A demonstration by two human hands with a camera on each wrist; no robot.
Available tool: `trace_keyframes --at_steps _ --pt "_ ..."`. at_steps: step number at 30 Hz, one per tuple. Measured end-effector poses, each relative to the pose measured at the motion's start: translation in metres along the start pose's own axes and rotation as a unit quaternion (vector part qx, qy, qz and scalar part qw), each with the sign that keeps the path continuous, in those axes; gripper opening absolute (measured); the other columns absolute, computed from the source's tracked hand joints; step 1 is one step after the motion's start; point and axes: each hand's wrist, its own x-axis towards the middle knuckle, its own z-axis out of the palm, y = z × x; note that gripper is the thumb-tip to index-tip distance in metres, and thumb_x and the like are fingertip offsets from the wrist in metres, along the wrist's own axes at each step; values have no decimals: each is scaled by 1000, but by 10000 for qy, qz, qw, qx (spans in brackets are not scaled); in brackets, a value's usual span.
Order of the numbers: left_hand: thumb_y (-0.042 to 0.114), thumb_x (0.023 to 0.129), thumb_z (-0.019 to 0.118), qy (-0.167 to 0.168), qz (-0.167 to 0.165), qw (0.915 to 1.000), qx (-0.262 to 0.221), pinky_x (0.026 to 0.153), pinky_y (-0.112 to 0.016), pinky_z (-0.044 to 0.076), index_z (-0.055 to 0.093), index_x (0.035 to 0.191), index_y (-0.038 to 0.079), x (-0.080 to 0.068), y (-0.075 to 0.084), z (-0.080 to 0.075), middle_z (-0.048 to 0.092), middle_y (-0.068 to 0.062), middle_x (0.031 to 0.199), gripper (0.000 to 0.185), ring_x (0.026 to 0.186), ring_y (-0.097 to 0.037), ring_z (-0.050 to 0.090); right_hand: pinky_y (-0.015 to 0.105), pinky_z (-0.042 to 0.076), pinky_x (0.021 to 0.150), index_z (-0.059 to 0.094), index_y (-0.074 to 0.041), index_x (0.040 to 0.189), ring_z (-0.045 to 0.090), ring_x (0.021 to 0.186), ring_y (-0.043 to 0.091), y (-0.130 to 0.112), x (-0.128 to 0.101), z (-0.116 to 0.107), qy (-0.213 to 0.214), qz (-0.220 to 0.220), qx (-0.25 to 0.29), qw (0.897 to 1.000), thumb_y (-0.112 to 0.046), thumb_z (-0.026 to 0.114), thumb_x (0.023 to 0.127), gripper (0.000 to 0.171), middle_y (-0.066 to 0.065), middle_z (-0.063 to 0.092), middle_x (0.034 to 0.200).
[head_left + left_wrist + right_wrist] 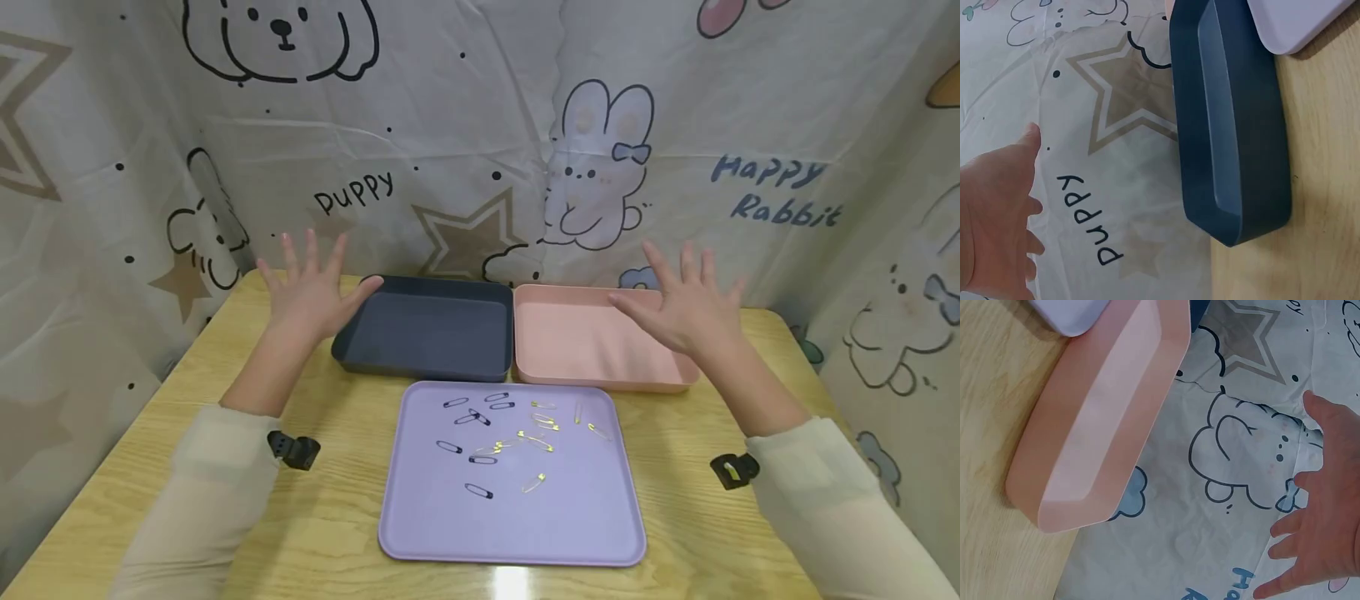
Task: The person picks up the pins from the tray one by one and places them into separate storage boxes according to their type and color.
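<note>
Both hands are raised above the table with fingers spread and hold nothing. My left hand [309,283] hovers by the left end of a dark blue tray [427,367], its thumb near the rim. My right hand [686,300] hovers over the right part of a pink tray [600,383]. In front of both lies a flat lilac tray [510,521] with several black and gold safety pins [510,437] scattered on it. The left wrist view has the left hand [997,212] beside the blue tray [1235,125]; the right wrist view has the right hand [1325,512] beyond the pink tray [1085,437].
The trays sit on a wooden table [330,517]. A cartoon-printed cloth [480,133] hangs close behind and at both sides. Black wrist mounts [294,450] sit on both cream sleeves. Both deep trays look empty inside.
</note>
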Motion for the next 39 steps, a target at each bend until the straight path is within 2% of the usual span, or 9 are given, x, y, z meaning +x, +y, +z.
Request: trace_keyframes --at_steps 7,13,19,25,31,35,39 --pt "77 84 23 24 -10 9998 -185 102 -72 0 2 152 17 -1 -10 6 -3 -25 154 93 140 -48 -7 75 2 100 11 -21 151 6 138 52 10 -6 7 51 -138 -14 9999 -79 34 79 95 29 9 152" --pt "71 88 28 289 58 9994 -152 98 -69 23 16 150 13 -1 -17 14 26 -27 147 86 133 -48 25 70 25 97 26 -12 147 28 130 50 20 -14 17 42 -461 24 9989 -72 40 83 89 29 29 145" --pt "64 92 30 377 66 9989 -272 92 -65 33 27 147 8 -2 -27 24 35 -28 141 79 124 -50 36 60 43 85 35 -8 142 50 115 45 24 -24 28 48 -1003 560 9934 -56 51 88 74 26 48 134" --pt "56 95 34 365 -54 9968 -714 89 -63 37 32 144 3 -7 -38 40 39 -31 136 72 121 -49 40 55 48 80 49 -2 131 56 107 43 27 -33 44 -253 -1064 916 9898 -46 57 89 62 26 55 125" --pt "51 96 36 163 -173 9920 -1236 89 -61 39 31 143 0 -11 -47 60 38 -31 136 70 119 -48 42 49 49 80 59 0 118 59 99 37 28 -42 59 -521 -1274 1545 9784 -31 63 88 44 22 60 116" --pt "47 97 37 93 -225 9875 -1555 87 -57 41 30 143 0 -13 -52 73 42 -30 130 67 114 -45 47 36 50 72 66 -1 106 59 81 23 25 -51 71 -445 -1460 1812 9715 -23 68 85 31 14 65 97" --pt "40 98 39 5 -273 9835 -1787 85 -55 43 29 143 -1 -14 -54 83 43 -29 125 62 109 -45 50 23 43 58 69 -6 94 49 66 11 23 -60 85 -459 -1575 1849 9690 -17 69 82 16 1 60 78"
